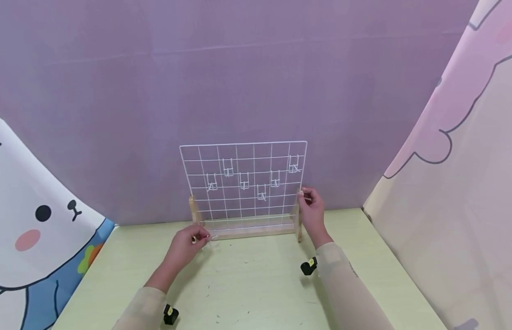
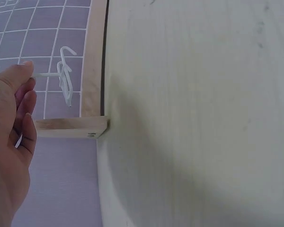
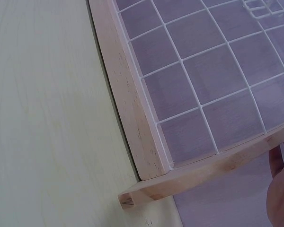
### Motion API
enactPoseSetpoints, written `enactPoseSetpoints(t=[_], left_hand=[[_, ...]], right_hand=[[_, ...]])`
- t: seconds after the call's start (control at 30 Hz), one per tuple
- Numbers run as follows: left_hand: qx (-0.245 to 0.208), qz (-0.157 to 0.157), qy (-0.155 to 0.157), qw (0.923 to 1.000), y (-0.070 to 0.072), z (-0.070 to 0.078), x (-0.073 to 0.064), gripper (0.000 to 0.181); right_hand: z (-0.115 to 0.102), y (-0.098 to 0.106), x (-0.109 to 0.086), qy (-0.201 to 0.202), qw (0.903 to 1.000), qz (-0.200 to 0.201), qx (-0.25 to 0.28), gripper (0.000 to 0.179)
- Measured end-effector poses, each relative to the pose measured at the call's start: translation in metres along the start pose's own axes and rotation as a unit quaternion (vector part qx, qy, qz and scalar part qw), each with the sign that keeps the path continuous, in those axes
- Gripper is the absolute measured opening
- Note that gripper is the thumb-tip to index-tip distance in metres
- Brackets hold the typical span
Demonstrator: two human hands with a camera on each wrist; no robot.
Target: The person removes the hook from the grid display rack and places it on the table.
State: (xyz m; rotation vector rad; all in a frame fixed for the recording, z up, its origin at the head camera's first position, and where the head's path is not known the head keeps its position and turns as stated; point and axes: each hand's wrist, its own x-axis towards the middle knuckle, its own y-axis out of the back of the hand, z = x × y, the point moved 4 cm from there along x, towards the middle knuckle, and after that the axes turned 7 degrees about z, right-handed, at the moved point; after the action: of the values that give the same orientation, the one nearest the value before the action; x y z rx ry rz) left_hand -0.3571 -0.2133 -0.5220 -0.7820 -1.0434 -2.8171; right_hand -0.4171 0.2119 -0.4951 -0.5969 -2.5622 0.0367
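While left hand point(image 1: 189, 242) pinches white hook point(image 2: 65, 78), grip closed thumb-to-finger, near lower left corner of wire grid point(image 1: 254, 158), right hand point(image 1: 311, 210) grips right upright of wooden stand point(image 1: 251, 233) on table point(image 1: 256, 279).

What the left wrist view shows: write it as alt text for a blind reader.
A left hand pinches a white bent wire hook in front of a white wire grid panel in a pale wooden stand on a cream tabletop.

Pale table point(image 1: 276, 284), wooden stand point(image 1: 251, 233) with wire grid point(image 1: 240, 198), dark specks point(image 1: 248, 312)
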Motion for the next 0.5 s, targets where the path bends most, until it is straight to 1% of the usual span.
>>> enactPoseSetpoints(t=[0.17,0.33,0.5], left_hand=[[0.001,-0.012,0.025,0.9996,-0.003,-0.005,-0.001,0.006],[0.002,-0.015,0.027,0.9995,-0.005,-0.011,-0.002,0.006],[-0.001,-0.016,0.026,0.9995,-0.006,-0.015,-0.004,0.005]], right_hand=[[0.0,0.0,0.0,0.0,1.0,0.002,0.008,0.017],[0.0,-0.001,0.0,0.014,0.9998,0.004,0.012,0.015],[-0.001,-0.001,-0.001,0.01,1.0,0.001,-0.002,0.022]])
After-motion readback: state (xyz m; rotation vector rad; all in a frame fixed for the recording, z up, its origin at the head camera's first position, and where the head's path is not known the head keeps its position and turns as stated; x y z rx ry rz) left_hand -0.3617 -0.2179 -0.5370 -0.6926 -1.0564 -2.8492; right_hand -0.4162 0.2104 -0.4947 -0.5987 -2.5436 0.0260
